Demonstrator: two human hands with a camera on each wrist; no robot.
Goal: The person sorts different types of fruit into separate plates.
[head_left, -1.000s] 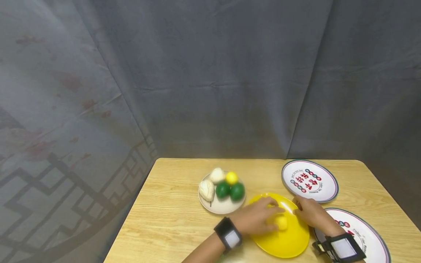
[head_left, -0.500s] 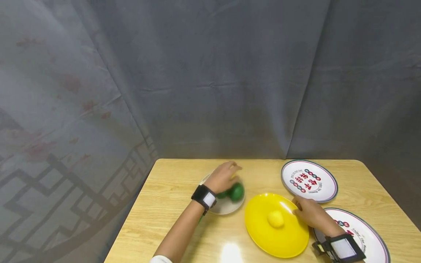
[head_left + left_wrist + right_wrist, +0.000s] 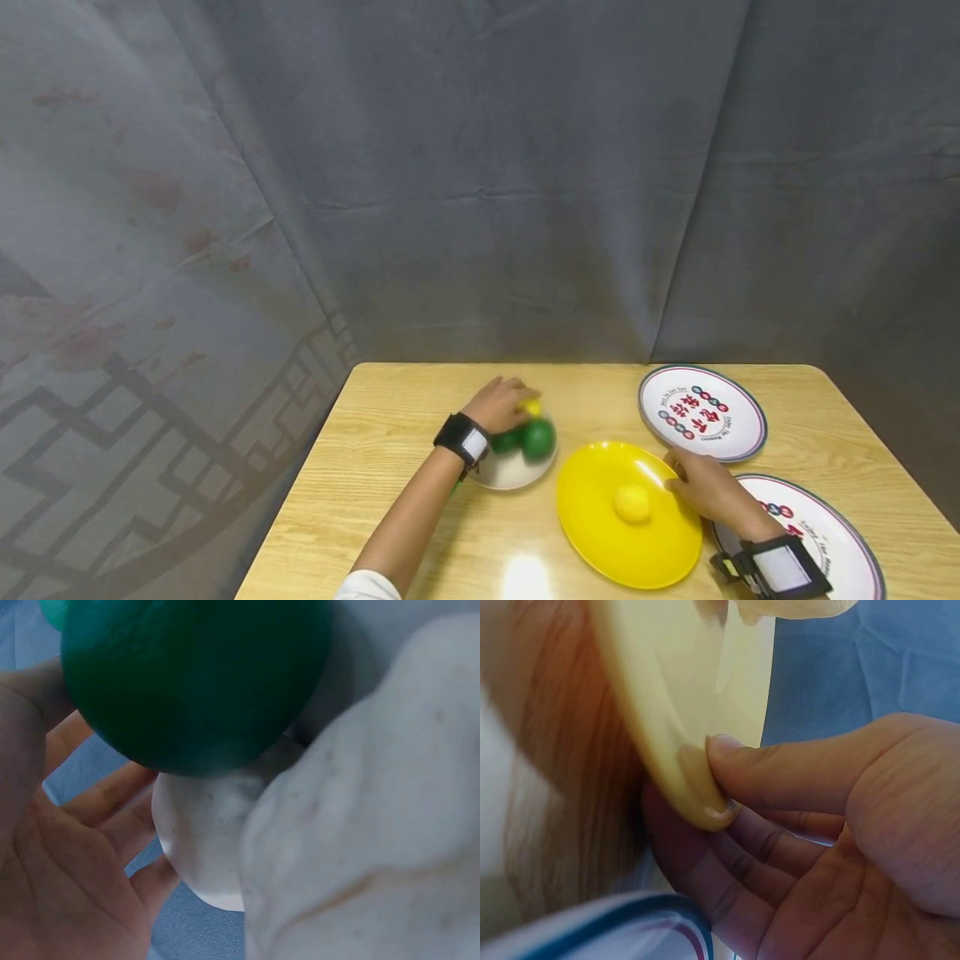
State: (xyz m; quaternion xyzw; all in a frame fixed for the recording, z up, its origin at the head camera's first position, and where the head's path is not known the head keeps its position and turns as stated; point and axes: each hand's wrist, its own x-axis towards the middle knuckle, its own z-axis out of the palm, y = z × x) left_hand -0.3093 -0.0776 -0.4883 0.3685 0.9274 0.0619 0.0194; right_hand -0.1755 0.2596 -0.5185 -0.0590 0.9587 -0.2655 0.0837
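My left hand [image 3: 501,407] reaches over a small white plate [image 3: 510,477], its fingers curled at a yellow lemon [image 3: 532,407]. Two round green fruits [image 3: 537,438] lie beside it. Close up in the left wrist view, a green fruit [image 3: 195,682] covers the fingertips; the lemon is hidden there. A pale bulb-like piece [image 3: 375,810] and a rounder white one [image 3: 206,832] sit nearby. My right hand [image 3: 708,492] pinches the rim of a yellow plate [image 3: 600,550], thumb on top and fingers beneath. Another lemon [image 3: 632,504] lies on that plate.
A white plate with red characters [image 3: 738,425] stands at the back right. A second printed plate [image 3: 847,550] lies partly under my right wrist. The wooden table [image 3: 360,467] ends at a grey curtain [image 3: 487,208] behind.
My left hand has left the yellow plate, where a lemon now rests, and moved left to the small white plate. Its fingers have drawn in around another lemon. My right hand keeps its hold.
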